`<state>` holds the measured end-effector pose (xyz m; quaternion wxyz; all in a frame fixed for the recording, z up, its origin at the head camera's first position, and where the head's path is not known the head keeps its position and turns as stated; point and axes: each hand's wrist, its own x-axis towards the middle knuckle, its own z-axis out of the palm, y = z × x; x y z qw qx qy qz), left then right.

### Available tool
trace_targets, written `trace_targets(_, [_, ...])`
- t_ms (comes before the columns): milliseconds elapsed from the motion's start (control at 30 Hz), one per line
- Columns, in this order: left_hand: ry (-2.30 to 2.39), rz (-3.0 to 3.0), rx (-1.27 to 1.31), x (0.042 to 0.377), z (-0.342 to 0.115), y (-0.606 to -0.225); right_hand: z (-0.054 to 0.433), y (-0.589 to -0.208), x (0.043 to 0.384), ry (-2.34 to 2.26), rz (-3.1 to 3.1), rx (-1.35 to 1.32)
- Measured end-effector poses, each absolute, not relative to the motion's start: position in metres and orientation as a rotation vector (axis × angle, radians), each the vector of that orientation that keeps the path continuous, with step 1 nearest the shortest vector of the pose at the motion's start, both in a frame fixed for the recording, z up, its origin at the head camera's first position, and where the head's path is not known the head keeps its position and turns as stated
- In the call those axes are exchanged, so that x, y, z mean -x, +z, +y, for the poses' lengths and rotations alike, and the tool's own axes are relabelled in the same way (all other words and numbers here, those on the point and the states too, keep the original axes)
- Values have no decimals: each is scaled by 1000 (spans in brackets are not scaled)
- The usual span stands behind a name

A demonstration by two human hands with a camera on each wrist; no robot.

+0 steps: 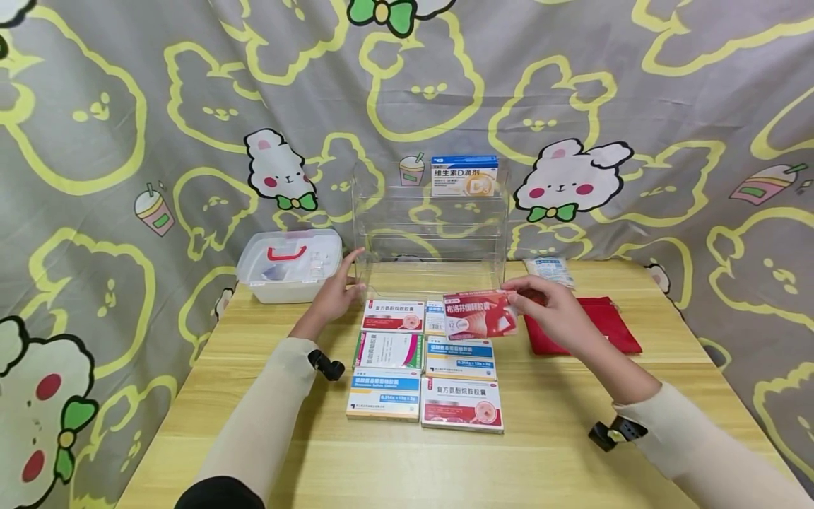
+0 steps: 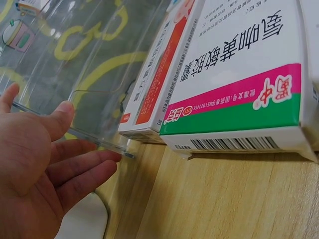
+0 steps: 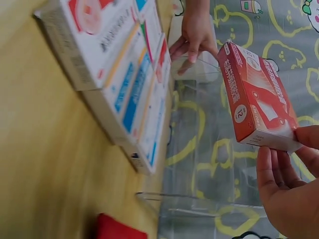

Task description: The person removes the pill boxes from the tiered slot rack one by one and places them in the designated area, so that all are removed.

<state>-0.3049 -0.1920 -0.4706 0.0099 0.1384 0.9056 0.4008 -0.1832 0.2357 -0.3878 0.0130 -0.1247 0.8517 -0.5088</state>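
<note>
My right hand [image 1: 548, 311] pinches one end of a red medicine box [image 1: 480, 314], raised in front of a clear stepped display rack [image 1: 432, 276]. In the right wrist view, that red box [image 3: 259, 94] is tilted between thumb and fingers. At the rack's left side is my left hand [image 1: 335, 293], its fingers extended; in the left wrist view the hand [image 2: 45, 169] lies against the clear side edge. A blue-and-white vitamin D box [image 1: 464, 177] stands on the rack's top step, at the right. Boxes lie in two columns before the rack, including a green-and-pink-edged box [image 1: 389, 350].
A lidded white plastic bin [image 1: 289, 265] with a red handle stands left of the rack. To the right lie a red pouch [image 1: 588, 329] and a small clear packet [image 1: 550, 271]. A patterned curtain [image 1: 407, 99] hangs behind the wooden table [image 1: 445, 470].
</note>
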Motion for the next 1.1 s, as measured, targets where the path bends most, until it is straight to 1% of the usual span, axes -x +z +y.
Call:
trace_targets(200, [1263, 2824, -438, 306, -194, -473, 253, -399, 160, -1533, 2650, 311])
trace_targets(600, [1296, 2816, -472, 307, -193, -473, 292, -426, 124, -1486, 2636, 252])
trace_targets(1100, [1289, 2814, -463, 303, -191, -469, 330, -463, 100, -1464, 2455, 116])
